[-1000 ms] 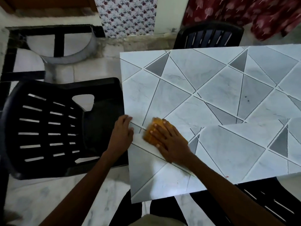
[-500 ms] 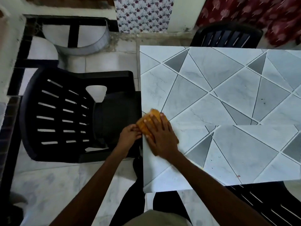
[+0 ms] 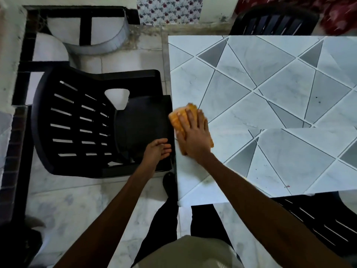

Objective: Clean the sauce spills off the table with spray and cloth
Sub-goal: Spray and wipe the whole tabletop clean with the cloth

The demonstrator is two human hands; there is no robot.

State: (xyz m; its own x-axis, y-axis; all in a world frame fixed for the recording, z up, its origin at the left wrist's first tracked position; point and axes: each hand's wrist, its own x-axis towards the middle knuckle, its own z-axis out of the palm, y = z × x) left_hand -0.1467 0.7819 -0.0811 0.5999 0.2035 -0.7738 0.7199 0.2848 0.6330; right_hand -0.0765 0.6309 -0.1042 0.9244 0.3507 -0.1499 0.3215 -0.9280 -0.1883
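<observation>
Table point(image 3: 270, 84), cloth point(image 3: 178, 120) at edge under right hand point(image 3: 195, 136), chair point(image 3: 87, 122) alongside

no readable text, labels or numbers

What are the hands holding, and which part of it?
Nothing is gripped. The right hand presses flat on top of the orange cloth. The left hand is open beside the table edge, holding nothing.
</observation>
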